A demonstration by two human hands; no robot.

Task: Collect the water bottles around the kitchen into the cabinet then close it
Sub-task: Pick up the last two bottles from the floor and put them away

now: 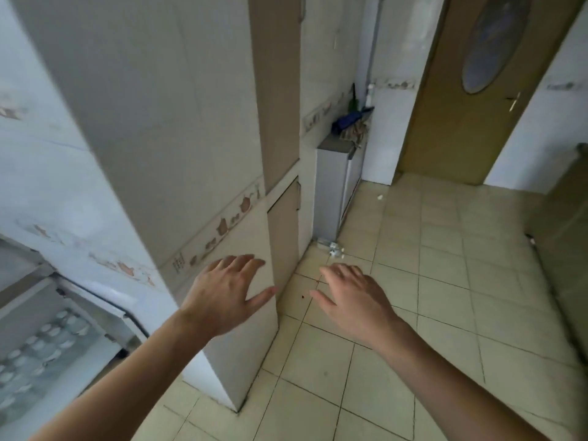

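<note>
Both my arms reach forward over the tiled floor. My left hand [227,289] is open, fingers spread, in front of the corner of a tiled wall column. My right hand [353,296] is open too and holds nothing. At the lower left, several water bottles [47,342] with white caps lie packed together inside a low cabinet or drawer [105,300]. A few small bottles [335,249] lie on the floor at the foot of a grey cabinet [332,192] ahead.
The tiled column [178,154] stands between me and the lower left cabinet. A brown door [471,122] is at the back right. A blue cloth [350,120] and a green bottle [352,101] sit on the grey cabinet. Beige floor tiles [445,281] spread to the right.
</note>
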